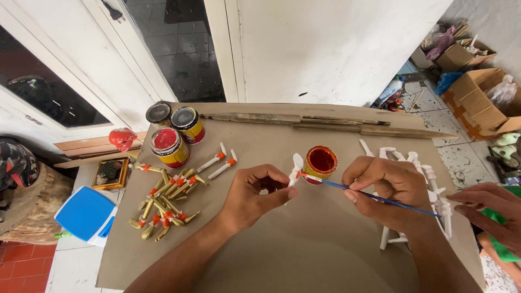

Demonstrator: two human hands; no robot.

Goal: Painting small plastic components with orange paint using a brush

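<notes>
White plastic piece [297, 164], spoon-like at its top end, is pinched between thumb and fingertips of our left hand [255, 192], held upright just above the cardboard sheet [304, 255]. An orange band shows on it right below the pinch. Our right hand [388, 187] grips a thin blue paintbrush [374, 195] like a pen, closed tight on the handle; the brush tip touches the white piece at that orange band. Just behind the brush tip, nearly touching the held piece, sits an open tin of red-orange paint [321, 161].

Beyond our right hand's knuckles lies a row of unpainted white pieces [429, 179]. Left of our left hand's grip, well apart, a heap of gold pieces with orange bands [165, 203] lies on the sheet, and two white ones with orange bands [220, 161] sit between heap and grip. Further left and back stand three paint cans [171, 146], one with a red lid. Long wooden strips [325, 123] lie along the far edge of the sheet.

Another person's hand [488, 211] comes in on the right edge, near our right wrist. Brown cardboard covers the table; white wall and door frame behind it, tiled floor with cardboard boxes [477, 100] at the right, a blue-and-white stool [87, 214] at the left.
</notes>
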